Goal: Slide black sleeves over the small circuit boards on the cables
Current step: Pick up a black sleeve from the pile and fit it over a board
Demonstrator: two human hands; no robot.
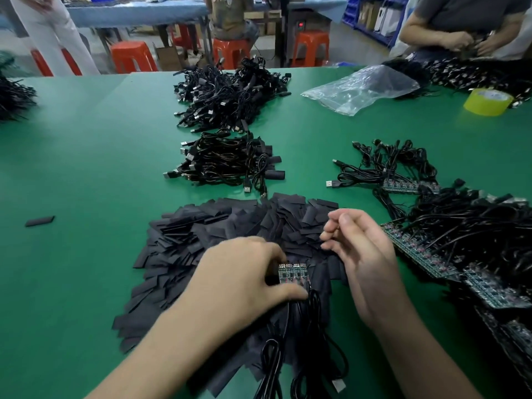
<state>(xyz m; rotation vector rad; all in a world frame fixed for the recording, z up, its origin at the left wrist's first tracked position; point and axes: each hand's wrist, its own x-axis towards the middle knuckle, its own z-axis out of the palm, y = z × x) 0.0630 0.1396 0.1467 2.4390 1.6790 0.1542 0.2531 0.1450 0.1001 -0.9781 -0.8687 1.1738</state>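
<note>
Over the sleeves [218, 226] on the worktop [86, 168], your left hand [239, 277] pinches a strip of boards [293, 273], its cables [315, 309] trailing back toward you. Just right of it, your right hand [365, 254] hovers, fingers loosely curled, holding nothing.

An assembly workshop: green surface [86, 168] heaped with cable bundles [230, 90], orange stools [312, 47], blue parts bins [349, 8] behind
</note>
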